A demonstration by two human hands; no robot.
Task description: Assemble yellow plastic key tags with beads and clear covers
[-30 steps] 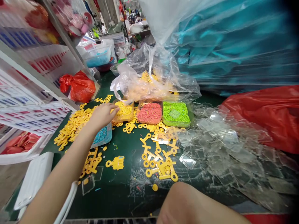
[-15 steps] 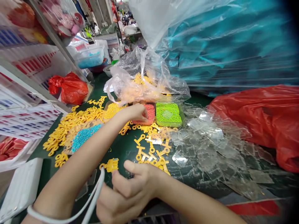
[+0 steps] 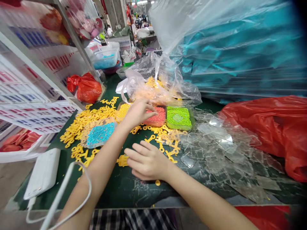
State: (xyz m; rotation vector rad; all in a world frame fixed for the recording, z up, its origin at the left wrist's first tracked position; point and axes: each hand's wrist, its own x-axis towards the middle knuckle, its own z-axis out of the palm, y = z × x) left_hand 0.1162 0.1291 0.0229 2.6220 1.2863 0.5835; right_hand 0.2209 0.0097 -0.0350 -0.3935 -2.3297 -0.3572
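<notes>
My left hand (image 3: 137,111) reaches across the green table to the near edge of the tray of red beads (image 3: 158,117), with its fingers drawn together in a pinch. What the pinch holds is too small to see. My right hand (image 3: 146,161) lies low over the table with its fingers stretched out and apart, beside a yellow plastic piece (image 3: 122,160). Trays of yellow beads (image 3: 122,111), green beads (image 3: 178,117) and blue beads (image 3: 99,134) stand around the red one. Loose yellow pieces (image 3: 80,123) are heaped at the left.
A pile of clear plastic squares (image 3: 216,143) covers the table's right side, with a red bag (image 3: 275,127) behind it. A clear bag of yellow parts (image 3: 155,83) sits behind the trays. A white box (image 3: 43,172) with a cable, a small red bag (image 3: 86,88) and shelving stand at the left.
My left hand moved from the yellow bead tray to the red bead tray. My right hand came up into view, then opened and stretched out flat over the table.
</notes>
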